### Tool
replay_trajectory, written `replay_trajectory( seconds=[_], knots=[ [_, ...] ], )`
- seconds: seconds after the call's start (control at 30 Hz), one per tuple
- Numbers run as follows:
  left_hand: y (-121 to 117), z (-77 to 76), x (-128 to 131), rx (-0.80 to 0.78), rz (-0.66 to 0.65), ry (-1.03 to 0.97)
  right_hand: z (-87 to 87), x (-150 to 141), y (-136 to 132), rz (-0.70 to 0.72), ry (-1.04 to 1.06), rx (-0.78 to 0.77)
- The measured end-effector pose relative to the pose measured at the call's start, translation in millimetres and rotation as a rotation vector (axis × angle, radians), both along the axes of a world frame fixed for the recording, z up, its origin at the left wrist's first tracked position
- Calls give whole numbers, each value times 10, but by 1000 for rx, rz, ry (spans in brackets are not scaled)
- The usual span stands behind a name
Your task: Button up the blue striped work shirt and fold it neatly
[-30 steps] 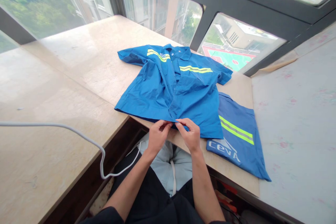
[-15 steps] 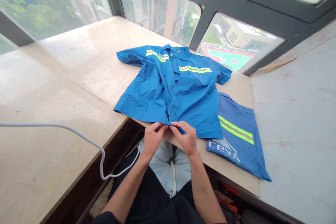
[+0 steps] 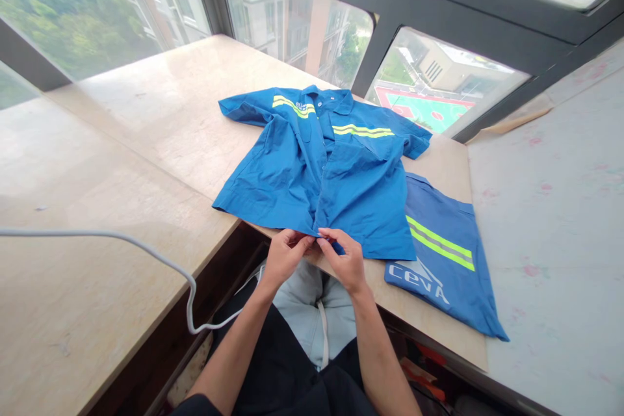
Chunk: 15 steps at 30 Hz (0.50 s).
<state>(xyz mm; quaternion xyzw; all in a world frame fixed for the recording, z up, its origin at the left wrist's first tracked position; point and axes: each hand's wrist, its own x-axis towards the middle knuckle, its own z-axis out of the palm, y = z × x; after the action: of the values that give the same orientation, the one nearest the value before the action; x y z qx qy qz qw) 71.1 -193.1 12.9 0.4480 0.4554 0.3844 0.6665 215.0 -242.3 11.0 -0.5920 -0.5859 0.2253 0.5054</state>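
Blue shirt (image 3: 363, 188) spread out on the pale counter (image 3: 160, 117), collar toward the counter's back, hem right at its front edge! Left hand (image 3: 286, 256) pinching that hem at the counter's front edge, fingertips drawn together on the cloth; right hand (image 3: 346, 260) pinching just beside it! Folded blue garment (image 3: 441, 224) on the counter's right end, white cable (image 3: 121, 234) crossing its left part, windows (image 3: 297, 19) behind it
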Motion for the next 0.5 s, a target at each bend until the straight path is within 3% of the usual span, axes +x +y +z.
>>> replay_trajectory(
  seconds=[0.13,0.27,0.37,0.5],
  knots=[
    [-28,16,-57,-48,1,3,34,22,-10,66,58,-23],
    [-72,82,-177,-178,43,-58,86,121,12,18,106,-45],
    [-51,149,-315,-295,178,-166,145,210,68,-16,102,-98],
    [67,203,-497,-433,403,-379,211,345,181,38,1,-167]
  ],
)
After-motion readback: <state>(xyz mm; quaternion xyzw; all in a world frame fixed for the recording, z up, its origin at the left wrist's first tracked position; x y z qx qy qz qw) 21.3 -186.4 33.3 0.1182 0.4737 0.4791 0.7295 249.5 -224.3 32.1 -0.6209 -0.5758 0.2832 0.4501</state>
